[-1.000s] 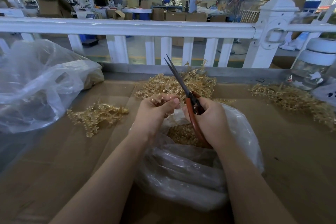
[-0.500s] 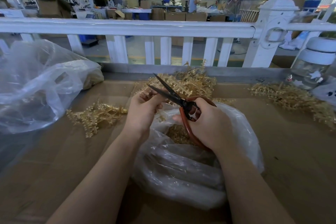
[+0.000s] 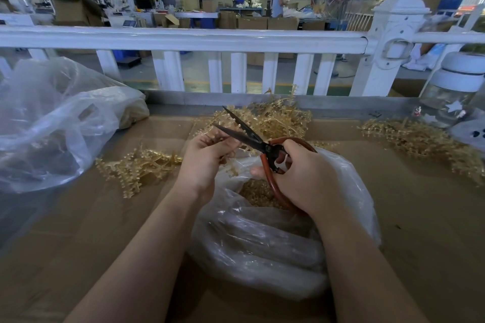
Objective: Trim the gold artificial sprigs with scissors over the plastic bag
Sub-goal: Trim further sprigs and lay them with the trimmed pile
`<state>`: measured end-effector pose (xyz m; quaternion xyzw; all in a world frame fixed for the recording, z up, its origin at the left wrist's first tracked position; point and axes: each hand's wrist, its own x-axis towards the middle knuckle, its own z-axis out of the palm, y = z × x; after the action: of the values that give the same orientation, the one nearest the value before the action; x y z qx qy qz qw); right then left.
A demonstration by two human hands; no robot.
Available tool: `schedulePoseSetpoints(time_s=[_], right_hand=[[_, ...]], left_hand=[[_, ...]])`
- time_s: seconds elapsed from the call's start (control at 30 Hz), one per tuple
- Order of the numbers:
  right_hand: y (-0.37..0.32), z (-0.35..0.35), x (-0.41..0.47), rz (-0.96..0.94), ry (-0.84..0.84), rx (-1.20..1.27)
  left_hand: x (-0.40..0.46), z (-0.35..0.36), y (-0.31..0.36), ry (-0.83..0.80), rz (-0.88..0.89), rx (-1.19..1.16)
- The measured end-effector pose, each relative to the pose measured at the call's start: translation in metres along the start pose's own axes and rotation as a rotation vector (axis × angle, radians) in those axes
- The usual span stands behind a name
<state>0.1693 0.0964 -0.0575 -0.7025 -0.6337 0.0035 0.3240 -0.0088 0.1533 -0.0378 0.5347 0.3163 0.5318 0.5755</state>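
Fingers (image 3: 210, 144) of the left hand (image 3: 207, 162) pinch a gold sprig (image 3: 231, 168) above the open plastic bag (image 3: 265, 233); the right hand (image 3: 301, 178) grips the red-handled scissors (image 3: 258, 145), blades parted beside it. A cut looks imminent: closing the blades on the stem should drop the trimmings into the bag. Untrimmed sprigs (image 3: 275, 119) wait on the cardboard surface (image 3: 425, 217).
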Motion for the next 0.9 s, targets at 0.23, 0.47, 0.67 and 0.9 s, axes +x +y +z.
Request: schedulePoseSetpoints(time_s=[0.23, 0.47, 0.67, 0.9], right_hand=[[-0.0013, 0.0017, 0.0005, 0.001, 0.026, -0.025], [-0.0009, 0.0021, 0.0011, -0.002, 0.065, -0.082], [-0.0021, 0.0013, 0.0004, -0.008, 0.081, -0.05], [-0.0018, 0.0009, 0.0003, -0.002, 0.087, -0.012]], left_hand=[[-0.001, -0.0002, 0.0001, -0.013, 0.009, 0.001], [-0.0029, 0.0019, 0.0016, -0.013, 0.023, -0.012], [-0.0041, 0.0026, 0.0032, -0.04, 0.026, -0.032], [-0.0037, 0.002, 0.0025, -0.059, 0.006, -0.006]])
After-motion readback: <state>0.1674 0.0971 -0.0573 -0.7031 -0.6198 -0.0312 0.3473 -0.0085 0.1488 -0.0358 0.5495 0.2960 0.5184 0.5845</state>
